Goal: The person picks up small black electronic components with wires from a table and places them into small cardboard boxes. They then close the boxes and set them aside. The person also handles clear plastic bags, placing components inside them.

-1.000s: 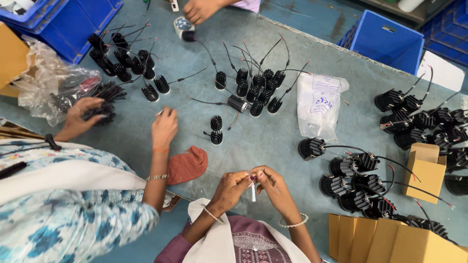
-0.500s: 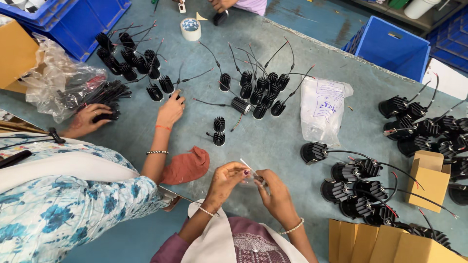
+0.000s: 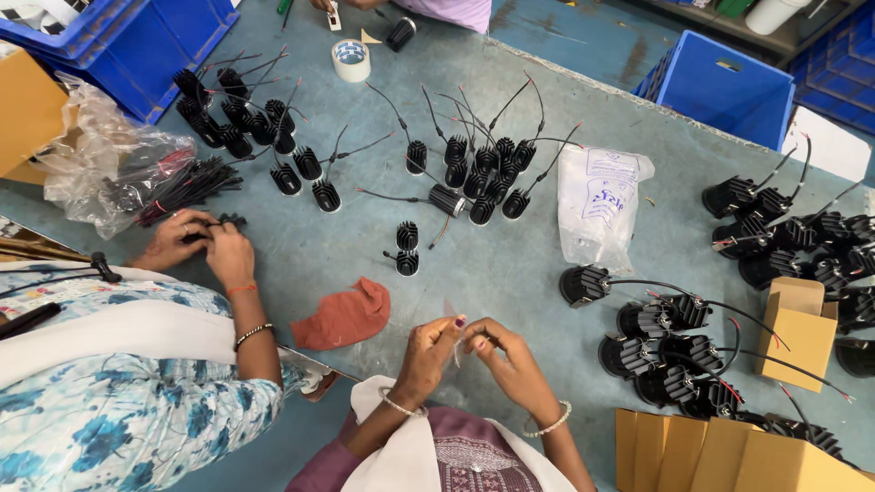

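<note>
Both hands (image 3: pixel 469 351) pinching small clear piece (image 3: pixel 453 314), black finned parts (image 3: pixel 670 351) beside, grey table (image 3: pixel 510 264)

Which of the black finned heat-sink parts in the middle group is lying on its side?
The black cylindrical finned part at that group's lower left edge lies on its side, with its wire trailing left. The others around it stand upright, with their fins facing up.

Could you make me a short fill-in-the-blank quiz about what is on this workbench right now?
1. The person's left hand and right hand meet over a small clear ____.
2. The crumpled cloth beside them is ____ in colour.
3. The roll of tape lies at the ____ edge of the table.
4. The crates are ____.

Missing words: strip; red; far; blue
</note>
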